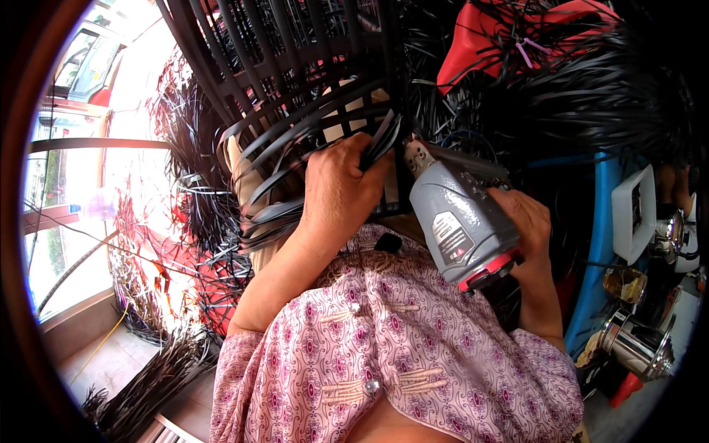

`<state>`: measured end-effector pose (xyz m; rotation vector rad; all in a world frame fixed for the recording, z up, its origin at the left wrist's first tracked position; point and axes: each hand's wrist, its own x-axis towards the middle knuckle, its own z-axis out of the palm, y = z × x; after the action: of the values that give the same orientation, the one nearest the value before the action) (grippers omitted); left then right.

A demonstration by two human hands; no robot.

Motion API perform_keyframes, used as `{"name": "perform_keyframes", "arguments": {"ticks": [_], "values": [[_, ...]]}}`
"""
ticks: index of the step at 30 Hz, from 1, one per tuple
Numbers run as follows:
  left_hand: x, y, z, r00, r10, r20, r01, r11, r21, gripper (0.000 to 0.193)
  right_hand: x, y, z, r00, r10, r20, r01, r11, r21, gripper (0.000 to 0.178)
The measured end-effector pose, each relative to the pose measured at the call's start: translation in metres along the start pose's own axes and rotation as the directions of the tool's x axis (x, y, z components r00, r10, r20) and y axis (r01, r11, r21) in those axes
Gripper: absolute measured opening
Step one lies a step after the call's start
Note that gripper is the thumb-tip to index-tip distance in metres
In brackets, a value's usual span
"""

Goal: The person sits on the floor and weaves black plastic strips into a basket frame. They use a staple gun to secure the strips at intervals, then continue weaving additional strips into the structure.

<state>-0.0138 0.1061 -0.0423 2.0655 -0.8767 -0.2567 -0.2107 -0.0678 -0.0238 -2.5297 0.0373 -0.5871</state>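
My left hand (343,177) is closed round a bunch of flat black strips (380,140), their ends sticking up past the fingers. More black strips loop leftward from there, across a dark slatted frame (295,55) that has a weave started at its lower part. My right hand (528,218) wraps the handle of a grey staple gun (461,214) with a red end cap. The metal nose of the gun points up toward the weave, close to the bunched strips but apart from my left fingers. My right fingertips are hidden behind the gun's body.
Piles of loose black strips (591,103) lie at the far right, some over a red plastic object (480,44). Another heap (199,177) stands at the left. A blue tub edge (602,221), a white tray (634,214) and metal vessels (631,343) are at the right.
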Motion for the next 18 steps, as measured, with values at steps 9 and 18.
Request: {"name": "perform_keyframes", "arguments": {"ticks": [9, 18], "values": [[0.0, 0.001, 0.0, 0.999, -0.034, 0.004, 0.034, 0.999, -0.027, 0.017, -0.003, 0.003, 0.003, 1.0, -0.001, -0.004, 0.001, 0.999, -0.036, 0.058], [0.002, 0.001, -0.001, 0.999, 0.033, -0.026, -0.032, 0.999, 0.013, 0.019, -0.001, -0.012, 0.009, 0.999, 0.013, -0.031, -0.018, 0.986, -0.164, 0.034]]}}
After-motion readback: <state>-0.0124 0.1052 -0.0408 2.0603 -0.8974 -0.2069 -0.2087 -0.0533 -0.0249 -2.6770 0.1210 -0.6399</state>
